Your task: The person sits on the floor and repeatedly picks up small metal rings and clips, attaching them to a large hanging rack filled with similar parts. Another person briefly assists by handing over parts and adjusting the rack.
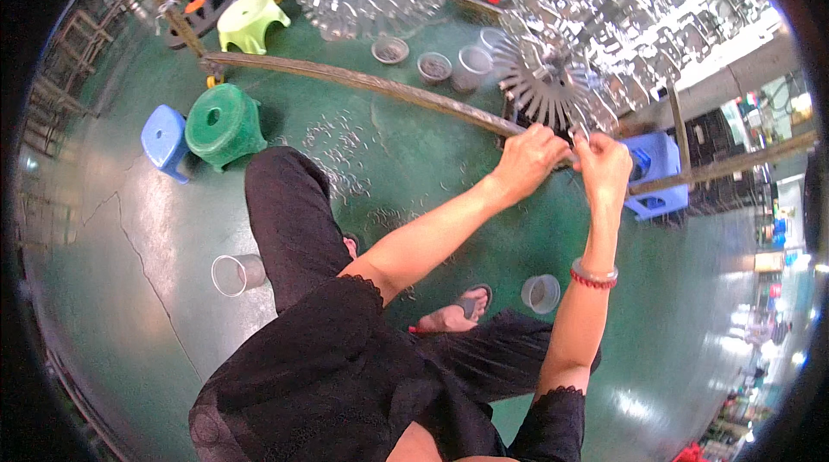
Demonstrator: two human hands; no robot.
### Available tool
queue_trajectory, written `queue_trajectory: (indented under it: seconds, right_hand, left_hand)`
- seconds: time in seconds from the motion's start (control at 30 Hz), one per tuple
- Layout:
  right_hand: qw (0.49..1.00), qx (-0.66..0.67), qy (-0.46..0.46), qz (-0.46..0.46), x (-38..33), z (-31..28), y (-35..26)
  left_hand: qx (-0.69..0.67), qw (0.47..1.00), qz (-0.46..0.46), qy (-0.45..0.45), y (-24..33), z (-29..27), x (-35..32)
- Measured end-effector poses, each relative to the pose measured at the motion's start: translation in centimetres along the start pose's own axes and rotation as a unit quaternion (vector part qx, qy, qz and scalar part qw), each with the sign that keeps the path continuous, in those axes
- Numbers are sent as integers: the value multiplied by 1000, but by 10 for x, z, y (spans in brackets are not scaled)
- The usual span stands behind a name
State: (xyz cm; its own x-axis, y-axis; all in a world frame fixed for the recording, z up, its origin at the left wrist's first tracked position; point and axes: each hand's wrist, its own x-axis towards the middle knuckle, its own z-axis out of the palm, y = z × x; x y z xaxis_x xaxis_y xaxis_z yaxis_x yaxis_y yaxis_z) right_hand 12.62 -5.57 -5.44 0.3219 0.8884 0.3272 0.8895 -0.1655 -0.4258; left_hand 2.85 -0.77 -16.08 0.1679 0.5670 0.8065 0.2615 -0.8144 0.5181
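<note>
Both my hands are raised close together at the right of centre, in front of a fan-like ring of flat grey metal blades (542, 86). The fingers of my left hand (528, 164) are pinched at its fingertips, and what they grip is too small to make out. A short way to the right, my right hand (604, 170) pinches a small shiny metal piece (585, 128) between thumb and fingers. The fingertips of the two hands nearly meet there, just below the blades. Behind the ring hang many more bright metal parts (639, 30).
A wooden bar (363, 82) crosses ahead of my knees. Small curved metal bits (341, 155) lie scattered on the green floor. Around stand green (224, 125), blue (164, 138) and yellow (250, 23) stools, another blue stool (661, 173), and plastic cups (541, 294), (237, 275).
</note>
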Motion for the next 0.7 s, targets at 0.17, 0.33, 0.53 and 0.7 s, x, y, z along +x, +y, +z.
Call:
queue_trajectory:
  seconds: [0.17,0.33,0.53,0.7]
  right_hand:
    - [991,68,-54,100,11,-6,-8]
    - [969,156,-133,141,31,-1,11]
    - [977,138,-93,133,38,11,14]
    - [981,119,-97,121,45,12,14]
  left_hand:
    - [-56,997,-49,30,6,7,-4]
    - [-273,898,-343,43,-6,-9,-37]
    - [-639,546,-538,-63,-70,-1,-22]
    - [-669,557,-465,-163,-78,-5,6]
